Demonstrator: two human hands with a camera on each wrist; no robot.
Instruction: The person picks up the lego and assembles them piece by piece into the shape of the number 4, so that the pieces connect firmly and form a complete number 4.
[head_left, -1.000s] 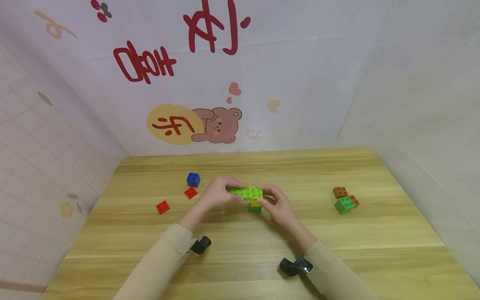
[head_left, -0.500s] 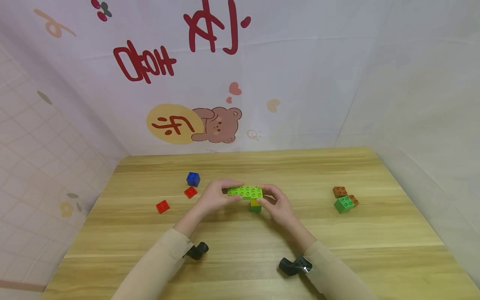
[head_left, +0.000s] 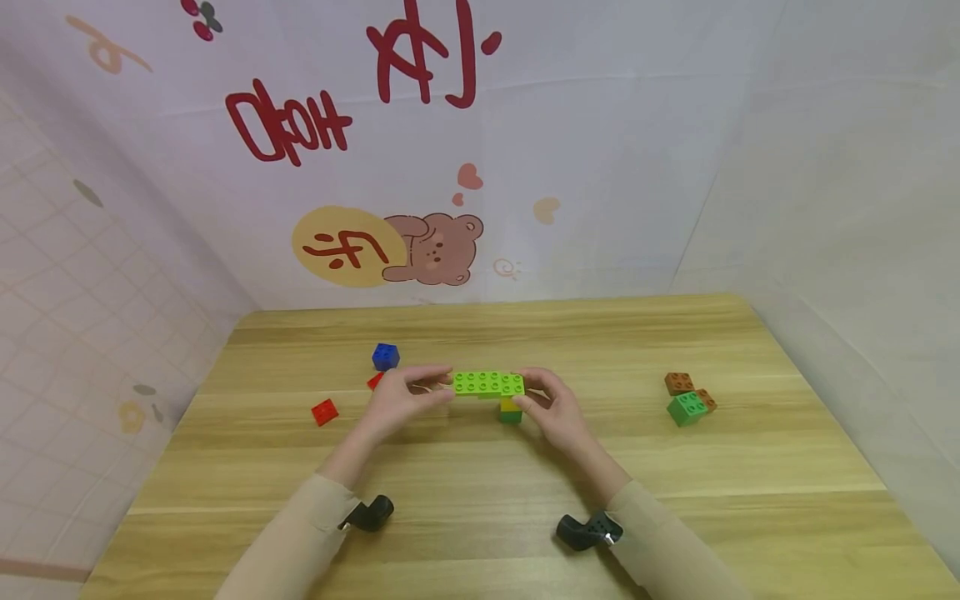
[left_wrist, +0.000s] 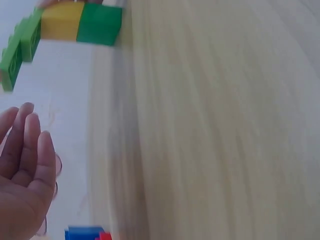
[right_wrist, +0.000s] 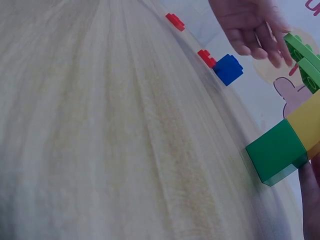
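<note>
A stack of toy building bricks stands upright mid-table: a dark green brick [right_wrist: 276, 152] at the bottom, a yellow brick [left_wrist: 61, 21] above it. On top are two light green plates [head_left: 477, 383], the upper one stepped out to the left past the lower. My right hand [head_left: 558, 408] pinches the stack at its right end, thumb in front and fingers behind. My left hand [head_left: 397, 404] is just off the left end of the plates, fingers extended and holding nothing; the left wrist view shows a gap between its fingertips [left_wrist: 31, 120] and the plates.
On the left lie a blue brick [head_left: 386, 357], a red plate [head_left: 325, 412] and another red plate [head_left: 375, 381], partly hidden behind the left hand. On the right, a green brick [head_left: 687, 408] sits against two brown bricks [head_left: 678, 382]. A patterned wall cloth borders the table's back.
My left hand has let go of the light green plates and drawn back to the left, uncovering their left end. The right hand and the stack have stayed nearly still.
</note>
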